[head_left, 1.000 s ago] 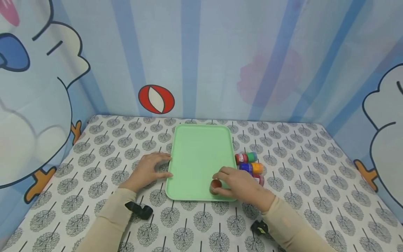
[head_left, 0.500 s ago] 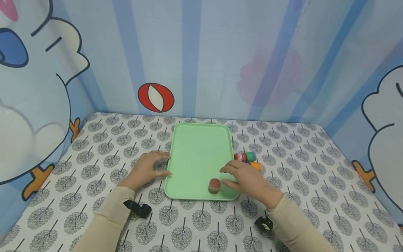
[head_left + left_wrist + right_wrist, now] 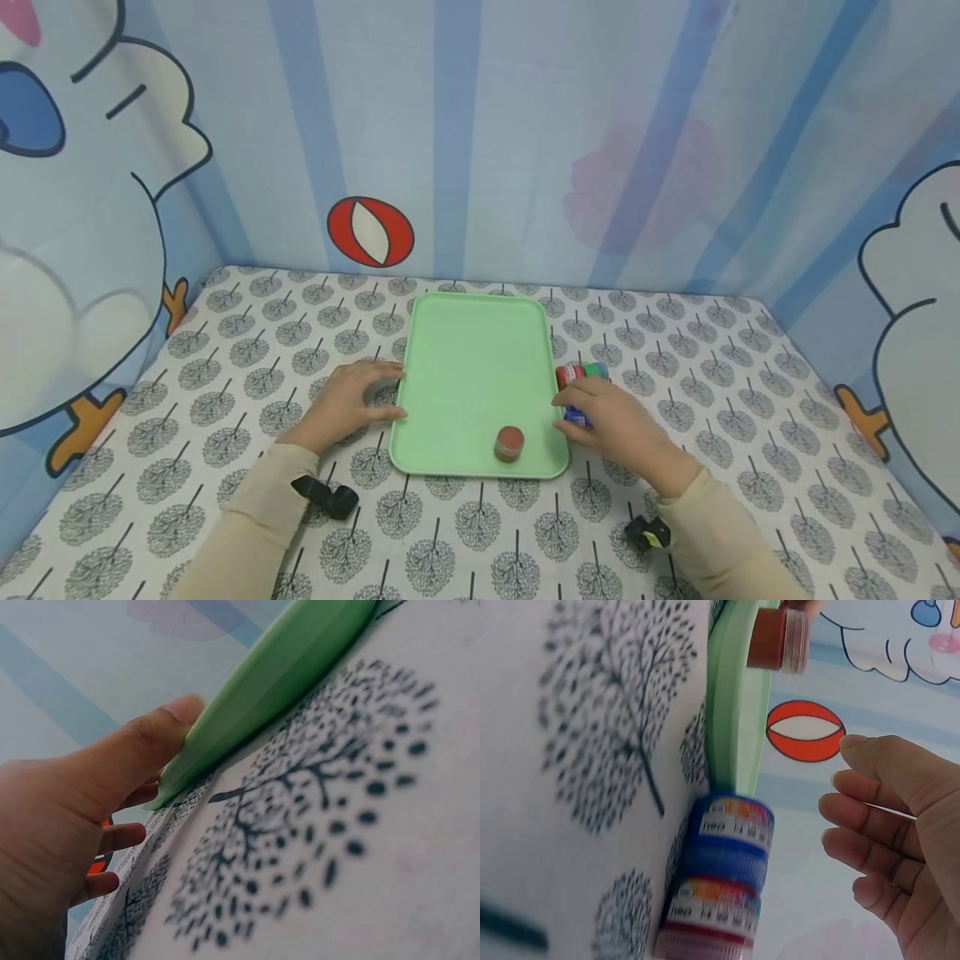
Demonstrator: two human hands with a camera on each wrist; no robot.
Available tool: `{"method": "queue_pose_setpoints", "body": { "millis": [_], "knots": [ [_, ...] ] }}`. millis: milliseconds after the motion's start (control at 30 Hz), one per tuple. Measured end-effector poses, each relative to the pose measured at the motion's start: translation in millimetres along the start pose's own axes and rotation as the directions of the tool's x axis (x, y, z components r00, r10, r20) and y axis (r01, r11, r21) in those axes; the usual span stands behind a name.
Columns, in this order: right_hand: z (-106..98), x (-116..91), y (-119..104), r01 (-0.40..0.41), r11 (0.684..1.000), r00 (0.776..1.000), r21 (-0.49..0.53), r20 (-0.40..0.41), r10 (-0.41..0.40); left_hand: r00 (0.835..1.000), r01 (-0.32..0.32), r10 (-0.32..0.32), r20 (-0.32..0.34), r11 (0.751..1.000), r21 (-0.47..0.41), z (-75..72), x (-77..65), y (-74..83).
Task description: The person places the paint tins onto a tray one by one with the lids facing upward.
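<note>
My left hand [image 3: 348,406] touches the left rim of a green tray [image 3: 476,367], its thumb and fingers spread apart. On the tray's near right part stands a small brown paint jar [image 3: 509,444] with a clear lid [image 3: 796,641]. Over the tray's right edge hovers my right hand [image 3: 618,421], fingers loosely bent with nothing between them. Close by it lie a red paint jar [image 3: 567,375], a green one [image 3: 596,370] and a blue one [image 3: 577,417], which the hand partly covers. In the right wrist view, a dark red jar [image 3: 712,911] lies against the blue jar [image 3: 731,832].
A white cloth with tree prints [image 3: 442,533] covers the table. Behind it hangs a light blue curtain [image 3: 517,150] with cartoon figures. Black camera mounts sit at the left wrist [image 3: 326,497] and right wrist [image 3: 647,533].
My right hand has let go of the brown paint jar, leaving it on the tray, and moved right to above the other jars. The left hand stays at the tray's rim.
</note>
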State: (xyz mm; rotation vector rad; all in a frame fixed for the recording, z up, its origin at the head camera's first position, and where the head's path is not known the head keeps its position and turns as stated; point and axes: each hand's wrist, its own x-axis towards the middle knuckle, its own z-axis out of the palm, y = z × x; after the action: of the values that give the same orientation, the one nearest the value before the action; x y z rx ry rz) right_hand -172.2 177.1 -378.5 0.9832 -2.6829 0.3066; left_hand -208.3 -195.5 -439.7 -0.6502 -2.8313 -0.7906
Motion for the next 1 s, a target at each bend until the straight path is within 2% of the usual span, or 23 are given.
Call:
{"method": "queue_pose_setpoints", "body": {
  "millis": [233, 533, 667, 833, 1000],
  "knots": [
    [-3.1, -9.0, 10.6, -0.073, 0.997, 0.997, 0.008, 0.026, 0.073, 1.000, -0.007, 0.007, 0.014, 1.000, -0.009, -1.4, 1.2, 0.9],
    [-2.7, -19.2, 24.9, -0.049, 0.999, 0.999, -0.021, 0.000, 0.049, 1.000, -0.004, 0.004, 0.008, 1.000, -0.012, -0.9, 0.7, 1.0],
    [-4.7, -24.6, 30.0, -0.069, 0.998, 0.998, -0.014, 0.010, 0.069, 1.000, -0.007, 0.007, 0.004, 1.000, -0.015, -0.8, 0.6, 1.0],
    [-9.0, -32.9, 33.7, -0.143, 0.990, 0.989, 0.017, 0.035, 0.143, 1.000, -0.010, 0.010, -0.001, 1.000, -0.017, 0.1, 0.6, -0.1],
    [-13.3, -39.5, 36.6, -0.255, 0.966, 0.962, 0.033, 0.110, 0.250, 1.000, -0.009, 0.009, -0.001, 1.000, -0.013, 0.4, 0.4, -0.8]
  ]
}}
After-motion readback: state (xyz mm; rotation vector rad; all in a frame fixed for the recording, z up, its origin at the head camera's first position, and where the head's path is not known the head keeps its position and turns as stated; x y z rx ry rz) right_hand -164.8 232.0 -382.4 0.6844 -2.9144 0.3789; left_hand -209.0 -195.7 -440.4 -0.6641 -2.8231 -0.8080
